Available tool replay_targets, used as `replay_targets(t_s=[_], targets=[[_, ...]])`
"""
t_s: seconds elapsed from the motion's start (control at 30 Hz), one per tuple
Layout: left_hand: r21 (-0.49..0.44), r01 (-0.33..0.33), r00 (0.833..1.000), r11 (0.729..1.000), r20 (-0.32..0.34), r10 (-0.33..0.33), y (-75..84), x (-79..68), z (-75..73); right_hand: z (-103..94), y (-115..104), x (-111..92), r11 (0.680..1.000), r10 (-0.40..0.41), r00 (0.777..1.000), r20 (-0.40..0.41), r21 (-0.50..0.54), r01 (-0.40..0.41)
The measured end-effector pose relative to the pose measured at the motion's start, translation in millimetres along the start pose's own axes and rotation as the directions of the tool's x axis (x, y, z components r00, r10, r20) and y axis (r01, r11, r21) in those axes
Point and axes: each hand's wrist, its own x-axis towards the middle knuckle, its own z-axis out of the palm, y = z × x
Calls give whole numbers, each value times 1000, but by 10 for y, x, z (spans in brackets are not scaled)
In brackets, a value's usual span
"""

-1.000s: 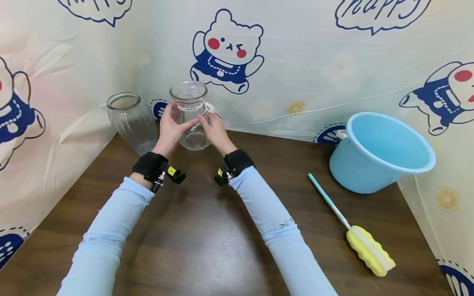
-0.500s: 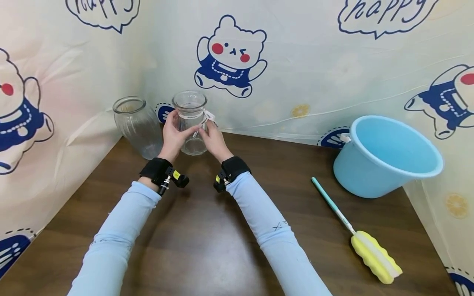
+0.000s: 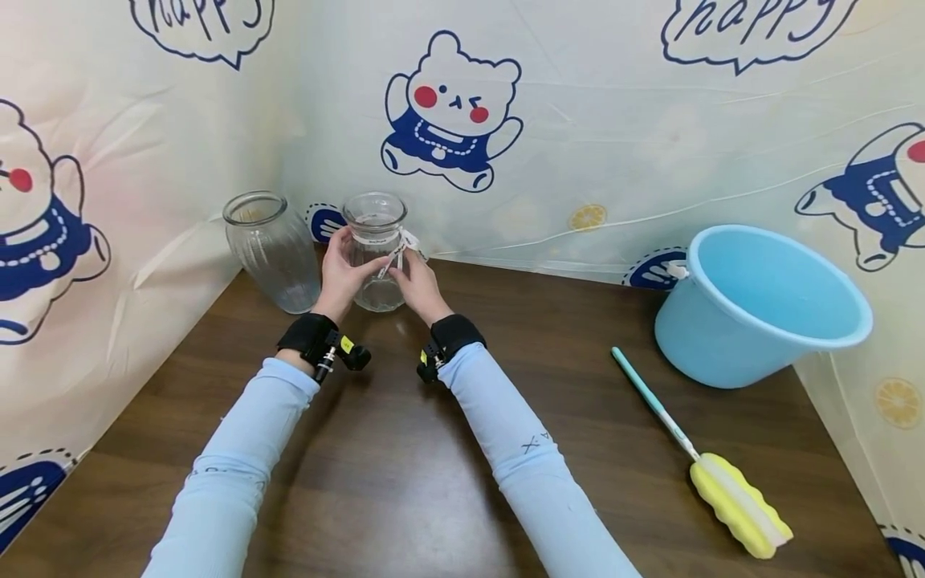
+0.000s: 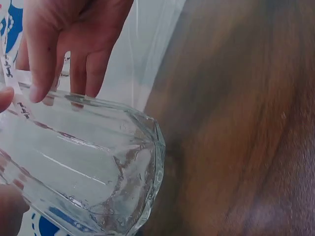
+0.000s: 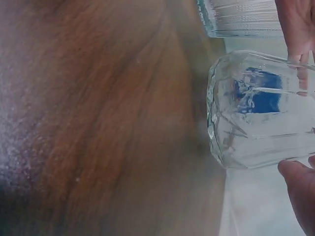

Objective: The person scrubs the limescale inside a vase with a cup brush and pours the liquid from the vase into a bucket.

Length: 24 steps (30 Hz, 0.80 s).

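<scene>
Both hands hold a clear glass jar with a flared rim, upright at the back left of the table. A printed white ribbon is tied around its neck. My left hand grips the left side, its thumb across the front. On the right side, my right hand grips the jar, its thumb near the ribbon. The faceted base of the jar fills much of the left wrist view. Whether the base touches the table, I cannot tell. Some fingers are hidden behind the glass.
A taller ribbed glass vase stands just left of the jar. At the right are a light blue bucket and a bottle brush with a yellow sponge head, lying on the brown table. A printed curtain hangs behind.
The jar has come down a little beside the ribbed vase, with both hands still holding it. The head view has shifted slightly. The vase, bucket and brush stay put.
</scene>
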Motion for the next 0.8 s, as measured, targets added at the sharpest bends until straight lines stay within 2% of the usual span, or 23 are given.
replay_targets(t_s=[0.2,0.43,0.53,0.63,0.73,0.8], targets=[[-36,-11,999,999,44,12,-53,13,-38,18,0,23,998,4,998,57,-59,-1],[-53,29,994,998,111,-23,105,-39,-94,38,-72,17,997,-12,988,156,-77,24],[4,25,994,1000,111,-25,26,5,-103,39,-77,18,996,-24,986,163,-78,37],[121,1,995,993,101,-13,-26,27,-90,20,-79,21,995,-49,988,149,-73,61],[221,3,996,975,83,-22,23,-1,-74,-6,-96,15,992,-73,988,135,-91,86],[248,18,997,968,66,-36,77,-36,-73,-17,-119,3,988,-80,989,121,-124,95]])
